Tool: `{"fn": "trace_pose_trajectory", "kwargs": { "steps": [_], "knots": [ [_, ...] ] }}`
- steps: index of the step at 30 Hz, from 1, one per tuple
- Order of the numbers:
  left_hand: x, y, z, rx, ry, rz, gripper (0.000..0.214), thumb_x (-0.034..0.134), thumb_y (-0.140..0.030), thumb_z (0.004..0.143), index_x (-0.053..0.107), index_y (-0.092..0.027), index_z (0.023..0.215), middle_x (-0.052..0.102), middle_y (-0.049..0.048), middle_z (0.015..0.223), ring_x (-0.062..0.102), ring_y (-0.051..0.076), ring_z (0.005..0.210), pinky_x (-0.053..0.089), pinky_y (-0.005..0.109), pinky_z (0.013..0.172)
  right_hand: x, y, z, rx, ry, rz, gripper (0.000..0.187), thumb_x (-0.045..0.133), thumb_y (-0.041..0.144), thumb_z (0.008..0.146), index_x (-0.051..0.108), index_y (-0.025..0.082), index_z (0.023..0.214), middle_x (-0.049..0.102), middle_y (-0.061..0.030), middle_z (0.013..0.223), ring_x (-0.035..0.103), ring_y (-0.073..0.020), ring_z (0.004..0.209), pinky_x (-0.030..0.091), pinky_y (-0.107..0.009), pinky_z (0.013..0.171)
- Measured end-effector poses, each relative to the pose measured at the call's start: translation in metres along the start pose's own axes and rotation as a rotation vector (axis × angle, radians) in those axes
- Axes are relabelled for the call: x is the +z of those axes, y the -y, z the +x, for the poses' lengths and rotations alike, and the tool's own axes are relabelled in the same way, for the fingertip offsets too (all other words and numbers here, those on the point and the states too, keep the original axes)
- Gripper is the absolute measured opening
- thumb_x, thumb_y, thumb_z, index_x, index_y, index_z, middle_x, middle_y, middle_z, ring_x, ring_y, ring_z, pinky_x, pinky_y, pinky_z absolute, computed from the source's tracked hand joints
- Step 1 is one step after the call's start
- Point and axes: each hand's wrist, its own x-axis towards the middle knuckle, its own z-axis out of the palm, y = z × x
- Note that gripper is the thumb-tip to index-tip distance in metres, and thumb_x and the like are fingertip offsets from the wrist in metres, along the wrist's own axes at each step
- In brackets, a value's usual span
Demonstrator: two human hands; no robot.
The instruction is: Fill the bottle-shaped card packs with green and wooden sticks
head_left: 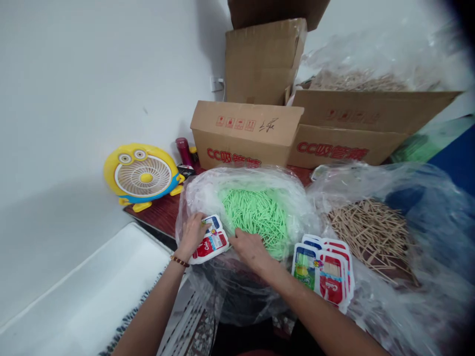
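My left hand [192, 232] grips a small red, white and blue printed packet [211, 241] at its left edge, fingers curled round it. My right hand [249, 248] rests palm down just right of the packet, at the near edge of a heap of green sticks [256, 212] in a clear plastic bag [200, 190]. Its fingertips point toward the packet; what they pinch, if anything, is hidden. A fanned stack of similar printed packets [324, 271] lies to the right of my right forearm.
A second clear bag holds brown sticks [369, 235] at the right. Cardboard boxes [245, 133] stand behind the bags. A yellow cartoon desk fan [143, 175] and a dark red bottle [183, 151] sit at the left on the wooden table [159, 210].
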Motion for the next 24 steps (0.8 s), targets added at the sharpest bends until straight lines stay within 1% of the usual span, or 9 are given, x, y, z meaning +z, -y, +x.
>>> {"fn": "trace_pose_trajectory", "kwargs": {
  "steps": [3, 5, 7, 9, 11, 14, 17, 20, 24],
  "knots": [
    [-0.003, -0.001, 0.004, 0.001, 0.004, -0.021, 0.017, 0.056, -0.028, 0.083, 0.058, -0.018, 0.097, 0.063, 0.0072, 0.101, 0.057, 0.023, 0.100, 0.041, 0.034, 0.087, 0.005, 0.007, 0.010, 0.003, 0.009, -0.011, 0.025, 0.038, 0.017, 0.094, 0.061, 0.020, 0.104, 0.059, -0.0098, 0.107, 0.061, -0.0202, 0.091, 0.045, -0.026, 0.069],
    [-0.005, 0.002, 0.012, -0.024, 0.017, -0.045, 0.014, 0.055, -0.027, 0.082, 0.058, -0.016, 0.091, 0.064, 0.0069, 0.095, 0.060, 0.021, 0.092, 0.044, 0.031, 0.081, 0.006, 0.003, 0.008, 0.052, 0.000, 0.007, 0.025, 0.038, 0.017, 0.094, 0.061, 0.021, 0.104, 0.059, -0.0091, 0.107, 0.060, -0.0192, 0.091, 0.044, -0.026, 0.068],
    [-0.007, 0.007, 0.022, -0.057, 0.054, -0.068, 0.013, 0.055, -0.028, 0.081, 0.059, -0.016, 0.084, 0.066, 0.0055, 0.086, 0.062, 0.019, 0.080, 0.045, 0.028, 0.071, 0.003, -0.010, 0.001, 0.138, -0.042, 0.037, 0.025, 0.037, 0.022, 0.095, 0.061, 0.022, 0.103, 0.059, -0.0072, 0.106, 0.060, -0.0180, 0.089, 0.043, -0.026, 0.067],
    [-0.010, 0.012, 0.031, -0.079, 0.104, -0.085, 0.014, 0.056, -0.029, 0.079, 0.061, -0.016, 0.079, 0.068, 0.0037, 0.077, 0.063, 0.018, 0.070, 0.044, 0.025, 0.062, -0.002, -0.028, -0.006, 0.261, -0.123, 0.073, 0.027, 0.034, 0.028, 0.097, 0.060, 0.024, 0.102, 0.059, -0.0051, 0.105, 0.061, -0.0167, 0.087, 0.042, -0.026, 0.067],
    [-0.014, 0.014, 0.037, -0.081, 0.135, -0.088, 0.016, 0.056, -0.029, 0.078, 0.063, -0.015, 0.077, 0.069, 0.0031, 0.074, 0.063, 0.017, 0.067, 0.043, 0.024, 0.059, -0.006, -0.047, -0.011, 0.392, -0.189, 0.101, 0.028, 0.033, 0.031, 0.097, 0.060, 0.024, 0.100, 0.060, -0.0034, 0.103, 0.061, -0.0158, 0.086, 0.040, -0.026, 0.067],
    [-0.021, 0.011, 0.038, -0.058, 0.144, -0.055, 0.018, 0.054, -0.027, 0.079, 0.067, -0.015, 0.077, 0.071, 0.0036, 0.076, 0.063, 0.017, 0.070, 0.042, 0.023, 0.061, -0.007, -0.066, -0.014, 0.484, -0.104, 0.098, 0.028, 0.037, 0.030, 0.094, 0.063, 0.023, 0.093, 0.062, -0.0036, 0.100, 0.061, -0.0173, 0.087, 0.039, -0.027, 0.067],
    [-0.024, 0.005, 0.034, -0.034, 0.127, 0.012, 0.021, 0.051, -0.027, 0.083, 0.068, -0.017, 0.077, 0.071, 0.0042, 0.075, 0.064, 0.018, 0.071, 0.041, 0.024, 0.064, 0.000, -0.065, -0.014, 0.486, -0.017, 0.095, 0.027, 0.042, 0.033, 0.092, 0.065, 0.021, 0.089, 0.063, -0.0053, 0.099, 0.062, -0.0197, 0.090, 0.040, -0.028, 0.068],
    [-0.025, 0.002, 0.029, -0.028, 0.094, 0.096, 0.024, 0.047, -0.029, 0.087, 0.069, -0.019, 0.082, 0.072, 0.0061, 0.079, 0.066, 0.021, 0.078, 0.041, 0.026, 0.067, 0.006, -0.055, -0.008, 0.493, -0.038, 0.084, 0.028, 0.048, 0.041, 0.088, 0.065, 0.018, 0.094, 0.062, -0.0081, 0.104, 0.060, -0.0214, 0.095, 0.041, -0.028, 0.072],
    [-0.025, 0.001, 0.024, -0.031, 0.047, 0.204, 0.029, 0.045, -0.035, 0.090, 0.071, -0.021, 0.091, 0.073, 0.0110, 0.084, 0.067, 0.026, 0.083, 0.042, 0.029, 0.071, 0.009, -0.046, 0.002, 0.535, -0.099, 0.049, 0.028, 0.050, 0.036, 0.087, 0.063, 0.015, 0.101, 0.061, -0.0123, 0.107, 0.060, -0.0228, 0.098, 0.043, -0.029, 0.076]
  ]
}}
